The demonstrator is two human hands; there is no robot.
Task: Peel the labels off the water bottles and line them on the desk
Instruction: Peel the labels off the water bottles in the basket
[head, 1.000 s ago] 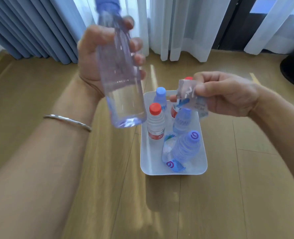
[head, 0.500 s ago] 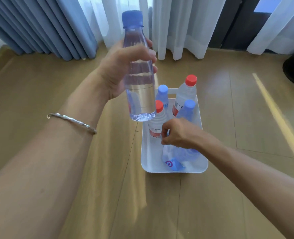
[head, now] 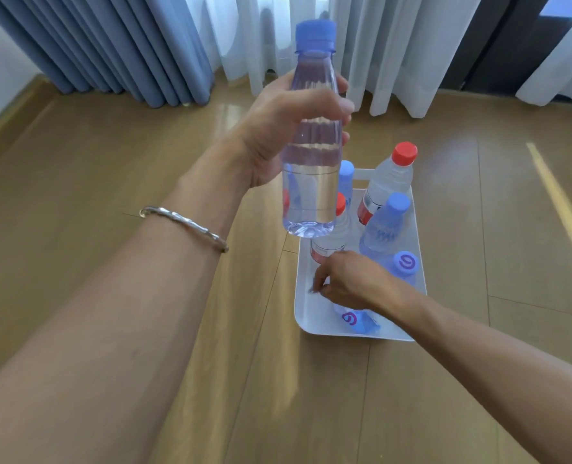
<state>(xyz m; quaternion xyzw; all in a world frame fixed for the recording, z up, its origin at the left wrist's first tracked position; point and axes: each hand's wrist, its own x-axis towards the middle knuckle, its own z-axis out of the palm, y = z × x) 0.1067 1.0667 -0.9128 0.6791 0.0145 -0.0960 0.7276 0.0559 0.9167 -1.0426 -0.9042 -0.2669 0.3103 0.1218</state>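
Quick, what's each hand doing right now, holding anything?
Left hand: closed around the clear, label-free plastic bottle with a blue cap, held upright.
Right hand: fingers pinched inside the white tray; contents unclear.

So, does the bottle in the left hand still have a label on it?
No, the bottle held up by the left hand is bare clear plastic with only a blue cap, and no label shows on it.

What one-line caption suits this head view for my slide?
Left hand holds a peeled bottle upright; right hand reaches into the white tray.

A purple spiral logo marks a blue bottle cap [head: 406,262] and a loose label [head: 356,320]; no words legible.
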